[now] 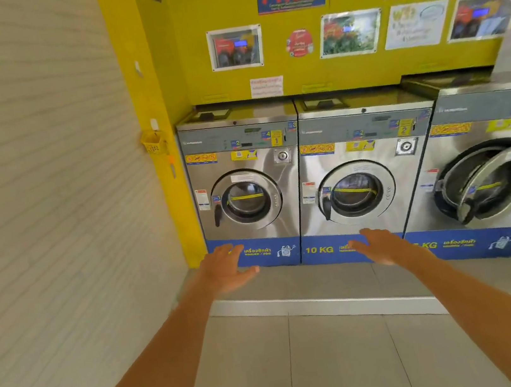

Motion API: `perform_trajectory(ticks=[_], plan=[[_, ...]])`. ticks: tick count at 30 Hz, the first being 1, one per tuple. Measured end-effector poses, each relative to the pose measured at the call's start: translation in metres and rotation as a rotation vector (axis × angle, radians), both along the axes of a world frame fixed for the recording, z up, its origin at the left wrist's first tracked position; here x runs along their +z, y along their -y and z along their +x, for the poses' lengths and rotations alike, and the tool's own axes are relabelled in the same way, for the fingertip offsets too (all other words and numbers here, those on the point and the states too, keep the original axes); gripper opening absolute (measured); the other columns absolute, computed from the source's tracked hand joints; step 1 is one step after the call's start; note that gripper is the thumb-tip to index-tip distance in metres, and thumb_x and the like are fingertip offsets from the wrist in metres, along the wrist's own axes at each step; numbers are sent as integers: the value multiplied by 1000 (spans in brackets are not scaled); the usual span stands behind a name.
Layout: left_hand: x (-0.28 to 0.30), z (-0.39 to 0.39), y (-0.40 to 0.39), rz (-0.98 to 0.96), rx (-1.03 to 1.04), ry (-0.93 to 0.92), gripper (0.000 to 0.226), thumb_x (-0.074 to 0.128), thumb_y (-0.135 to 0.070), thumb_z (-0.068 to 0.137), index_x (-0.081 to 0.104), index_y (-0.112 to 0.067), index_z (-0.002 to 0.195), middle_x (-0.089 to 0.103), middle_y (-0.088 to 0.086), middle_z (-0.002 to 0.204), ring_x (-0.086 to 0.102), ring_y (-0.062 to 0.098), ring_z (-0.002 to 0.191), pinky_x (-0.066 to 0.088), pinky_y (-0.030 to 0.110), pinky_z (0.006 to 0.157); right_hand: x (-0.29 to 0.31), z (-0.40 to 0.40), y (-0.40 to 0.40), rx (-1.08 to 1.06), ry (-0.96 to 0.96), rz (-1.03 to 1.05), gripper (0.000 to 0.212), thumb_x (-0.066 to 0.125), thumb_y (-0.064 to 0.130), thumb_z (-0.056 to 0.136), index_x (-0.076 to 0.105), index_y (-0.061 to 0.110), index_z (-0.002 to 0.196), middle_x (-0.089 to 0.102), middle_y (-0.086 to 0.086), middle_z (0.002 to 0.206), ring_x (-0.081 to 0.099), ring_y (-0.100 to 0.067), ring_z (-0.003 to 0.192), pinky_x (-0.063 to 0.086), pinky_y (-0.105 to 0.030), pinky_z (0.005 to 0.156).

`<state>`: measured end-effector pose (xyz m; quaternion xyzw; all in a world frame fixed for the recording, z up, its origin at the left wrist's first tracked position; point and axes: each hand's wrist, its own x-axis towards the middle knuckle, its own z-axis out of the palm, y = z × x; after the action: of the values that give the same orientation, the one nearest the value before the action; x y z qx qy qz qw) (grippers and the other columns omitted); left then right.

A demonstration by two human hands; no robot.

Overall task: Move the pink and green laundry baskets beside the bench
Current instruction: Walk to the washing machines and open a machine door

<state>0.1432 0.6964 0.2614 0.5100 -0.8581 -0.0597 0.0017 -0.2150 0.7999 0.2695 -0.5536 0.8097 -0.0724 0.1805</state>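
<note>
No pink or green laundry basket shows in the head view, and no bench either. Both my arms reach forward over the tiled floor. My left hand hangs with fingers spread and holds nothing, in front of the blue base of the leftmost washer. My right hand is also spread and empty, in front of the second washer's "10 KG" label.
A row of steel front-loading washers stands on a raised grey step against a yellow wall. The third washer's door hangs ajar. A white panelled wall runs along the left, with a small yellow basket hung on it. Grey floor tiles lie below.
</note>
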Motion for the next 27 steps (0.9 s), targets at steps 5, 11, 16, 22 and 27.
perform_trajectory(ticks=[5, 11, 16, 22, 27], plan=[[-16, -89, 97, 40, -19, -66, 83, 47, -78, 84, 41, -25, 147, 50, 4, 148, 49, 25, 133, 48, 46, 105, -23, -83, 88, -32, 9, 42, 80, 40, 60, 96, 26, 6, 153, 40, -18, 153, 43, -35, 136, 38, -43, 106], [-31, -190, 183, 78, 21, -133, 75, 55, -67, 88, 44, -19, 145, 50, 6, 147, 47, 26, 134, 40, 40, 104, -32, -173, 203, 16, -5, 97, 71, 43, 54, 98, 37, 1, 145, 51, -20, 142, 52, -33, 127, 42, -38, 100], [-45, -251, 249, 116, 36, -174, 74, 56, -65, 89, 44, -17, 144, 50, 6, 145, 47, 26, 132, 41, 40, 104, -42, -219, 292, 68, -40, 141, 67, 44, 54, 98, 43, 1, 138, 60, -17, 130, 58, -30, 115, 41, -33, 85], [-70, -305, 336, 198, 58, -174, 79, 51, -66, 92, 36, -18, 152, 42, 7, 155, 39, 27, 141, 36, 43, 112, -72, -250, 384, 107, 22, 195, 71, 43, 52, 99, 31, 4, 150, 53, -15, 140, 55, -28, 122, 42, -35, 99], [-91, -356, 428, 247, 26, -136, 85, 48, -68, 91, 29, -18, 157, 33, 7, 161, 32, 29, 147, 32, 46, 118, -101, -294, 466, 59, 68, 225, 72, 44, 53, 98, 31, 5, 150, 53, -15, 141, 59, -28, 116, 44, -35, 93]])
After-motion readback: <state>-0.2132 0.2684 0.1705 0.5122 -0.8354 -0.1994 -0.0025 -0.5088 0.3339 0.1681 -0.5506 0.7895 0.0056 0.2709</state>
